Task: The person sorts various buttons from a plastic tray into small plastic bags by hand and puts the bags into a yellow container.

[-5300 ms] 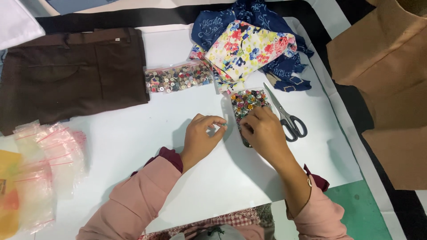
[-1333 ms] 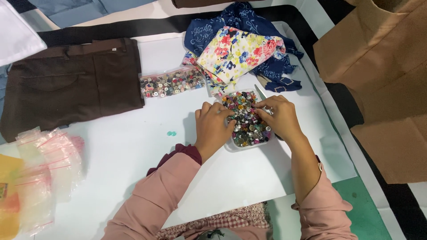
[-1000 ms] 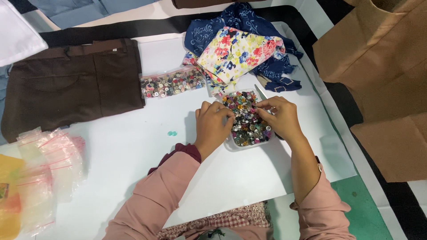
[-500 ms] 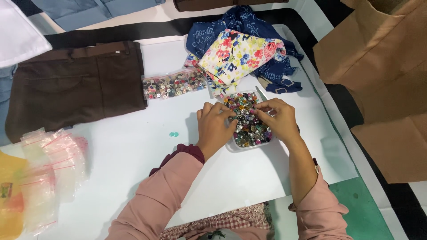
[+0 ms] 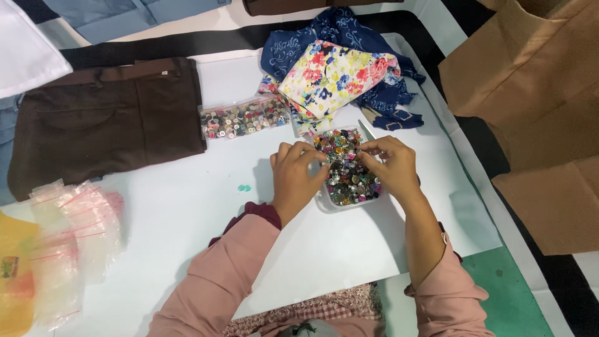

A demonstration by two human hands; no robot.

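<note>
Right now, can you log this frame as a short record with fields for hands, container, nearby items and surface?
left hand: fingers at the left rim of the button tray
right hand: fingertips over the tray's top right
button tray: clear, full of mixed buttons
bag of buttons: flat, above left
loose buttons: teal pair, left of hands
floral cloth: above tray
brown garment: far left
surface: white sheet

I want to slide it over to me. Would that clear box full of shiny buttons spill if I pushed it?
Probably not: the clear plastic box sits low and flat on the white table. But the colourful buttons look heaped, so a jerk might scatter some.
</note>
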